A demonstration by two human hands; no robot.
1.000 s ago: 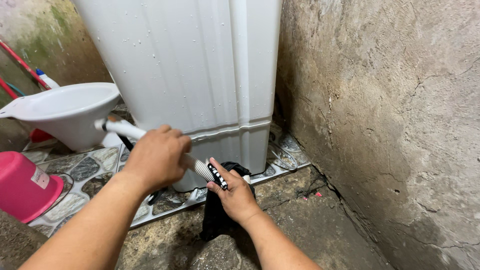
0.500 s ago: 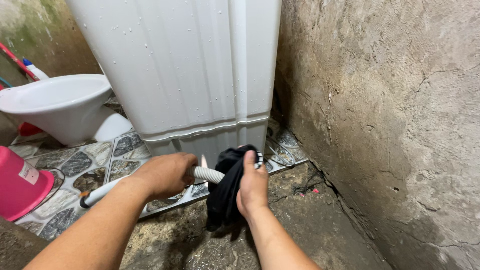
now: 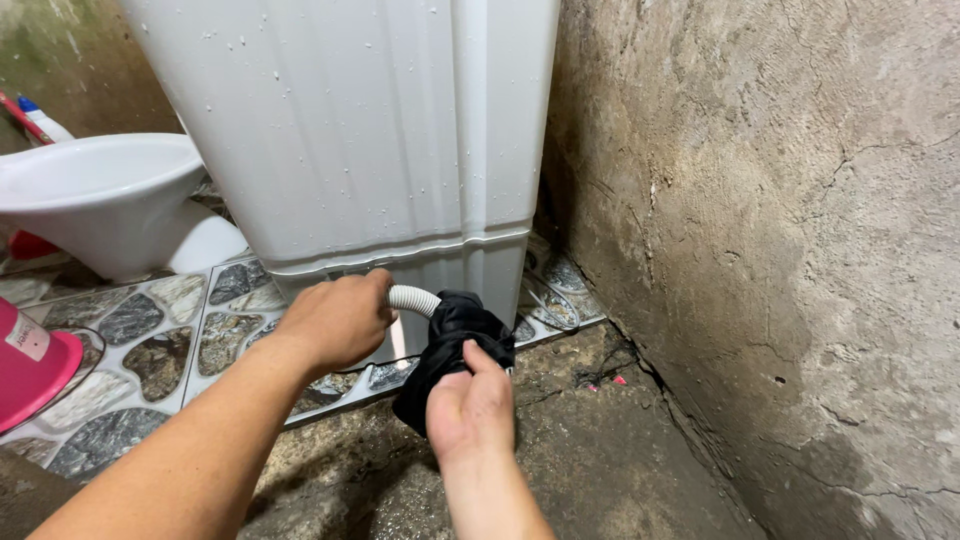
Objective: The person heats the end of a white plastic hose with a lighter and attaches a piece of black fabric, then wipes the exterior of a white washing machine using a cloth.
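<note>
My left hand (image 3: 338,320) is closed around a white ribbed hose (image 3: 413,299) low in front of a tall white plastic appliance (image 3: 350,130). The hose's end disappears into a black cloth (image 3: 452,345) bunched over it. My right hand (image 3: 470,408) grips that cloth from below, thumb up against it. Both hands are just above the edge where the pebble-patterned tiles (image 3: 190,325) meet the bare concrete floor (image 3: 600,450).
A rough concrete wall (image 3: 780,250) rises close on the right. A white toilet bowl (image 3: 95,200) stands at the left, with a pink plastic container (image 3: 30,365) at the left edge. A small red scrap (image 3: 612,381) lies near the wall's base.
My left hand has lowered the hose and drawn it toward the appliance's base. The black cloth, earlier hanging under my right hand, is now wrapped over the hose's end.
</note>
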